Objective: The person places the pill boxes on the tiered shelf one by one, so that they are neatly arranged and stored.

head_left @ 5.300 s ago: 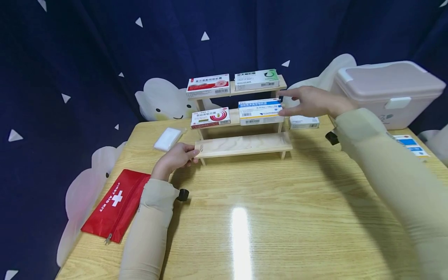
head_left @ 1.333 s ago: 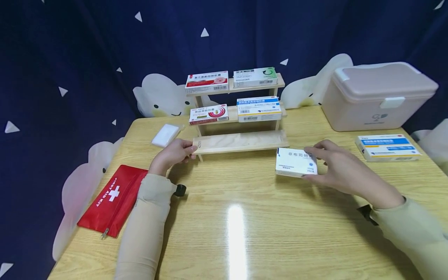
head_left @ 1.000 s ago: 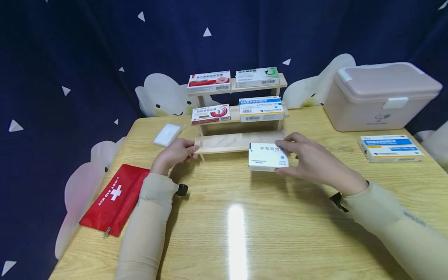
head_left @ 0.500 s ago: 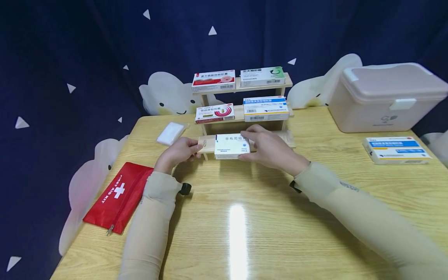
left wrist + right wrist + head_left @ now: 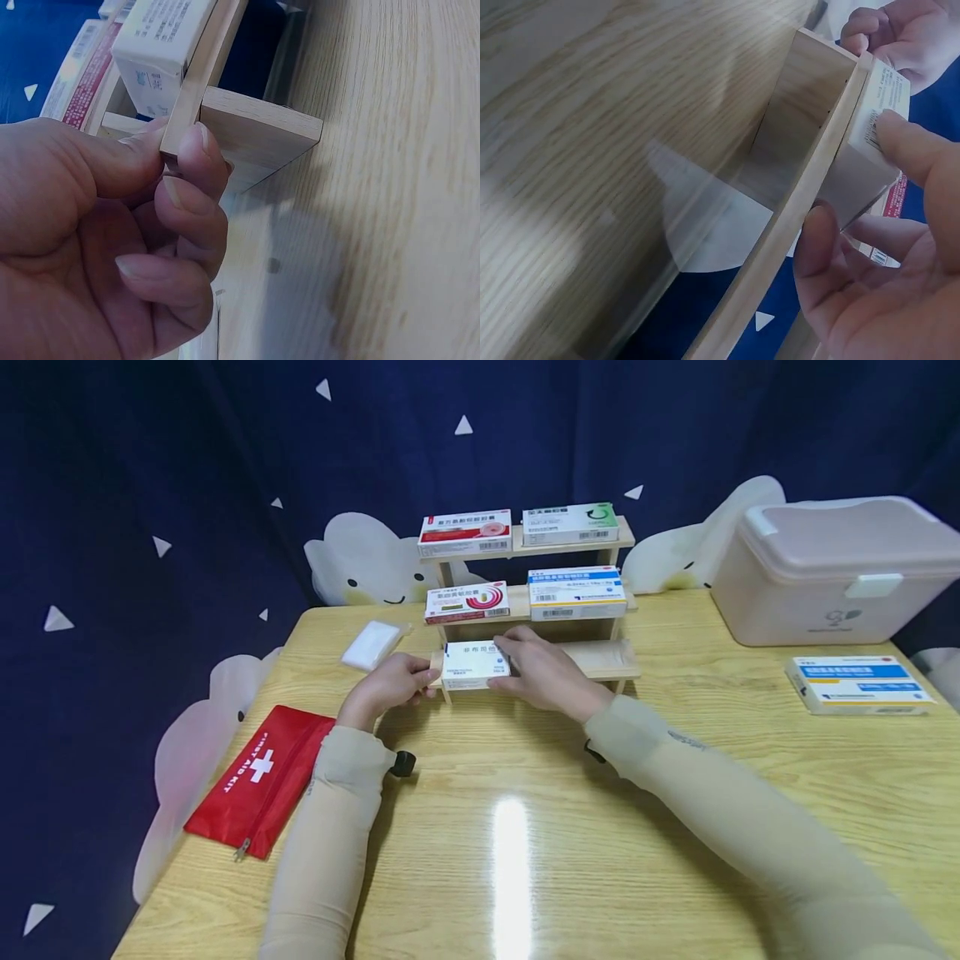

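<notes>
A three-step wooden display shelf [image 5: 600, 660] stands at the back of the table. My left hand [image 5: 390, 685] pinches the left end of its lowest board between thumb and fingers, as the left wrist view shows close up. My right hand [image 5: 546, 677] holds a white medicine box [image 5: 468, 668] by its right end, at the left part of that board. In the right wrist view the box [image 5: 862, 161] sits against the board, with thumb and fingers around its end. On the middle step are a red-and-white medicine box [image 5: 467, 602] and a blue-and-white one [image 5: 576, 592].
The top step bears a red-striped box [image 5: 465, 532] and a green-and-white box [image 5: 570, 524]. A red first aid pouch [image 5: 262, 777] and a white packet [image 5: 372, 645] lie left. At right stand a lidded pink case [image 5: 817, 602] and another blue-and-white box [image 5: 862, 685].
My right hand reached to the shelf's right side, then brought the white medicine box leftward over the table onto the lowest board's left end. My left hand has kept hold of the board.
</notes>
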The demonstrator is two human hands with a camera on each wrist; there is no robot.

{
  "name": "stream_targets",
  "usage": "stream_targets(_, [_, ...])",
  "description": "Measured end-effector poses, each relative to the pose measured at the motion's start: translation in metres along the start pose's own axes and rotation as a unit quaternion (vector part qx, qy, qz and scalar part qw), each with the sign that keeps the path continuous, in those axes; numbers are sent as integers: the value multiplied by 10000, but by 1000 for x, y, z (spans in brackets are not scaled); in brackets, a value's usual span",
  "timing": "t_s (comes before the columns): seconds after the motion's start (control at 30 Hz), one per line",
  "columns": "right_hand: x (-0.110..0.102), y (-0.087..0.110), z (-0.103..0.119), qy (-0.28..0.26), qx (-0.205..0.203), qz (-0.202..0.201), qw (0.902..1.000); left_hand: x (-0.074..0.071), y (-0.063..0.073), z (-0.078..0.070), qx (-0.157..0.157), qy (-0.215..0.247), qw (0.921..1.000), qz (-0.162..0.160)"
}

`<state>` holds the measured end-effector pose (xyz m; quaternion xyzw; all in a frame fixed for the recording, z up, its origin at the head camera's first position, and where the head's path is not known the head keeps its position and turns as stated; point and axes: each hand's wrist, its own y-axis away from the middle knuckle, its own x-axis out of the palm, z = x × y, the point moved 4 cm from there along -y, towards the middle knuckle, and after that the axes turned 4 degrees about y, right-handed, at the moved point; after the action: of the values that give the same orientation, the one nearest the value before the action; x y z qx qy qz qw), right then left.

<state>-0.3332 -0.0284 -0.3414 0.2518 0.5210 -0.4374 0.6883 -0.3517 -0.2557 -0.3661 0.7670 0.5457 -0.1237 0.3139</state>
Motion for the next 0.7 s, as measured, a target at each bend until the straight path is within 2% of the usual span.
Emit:
stream_targets(0.37, [3, -8, 0, -9, 157, -44, 9999, 1, -1, -1, -79, 109, 9999, 42])
stream_targets(0.7, [5, -10, 1, -5, 196, -72, 9998, 1, -3, 1, 46, 226, 9997, 26])
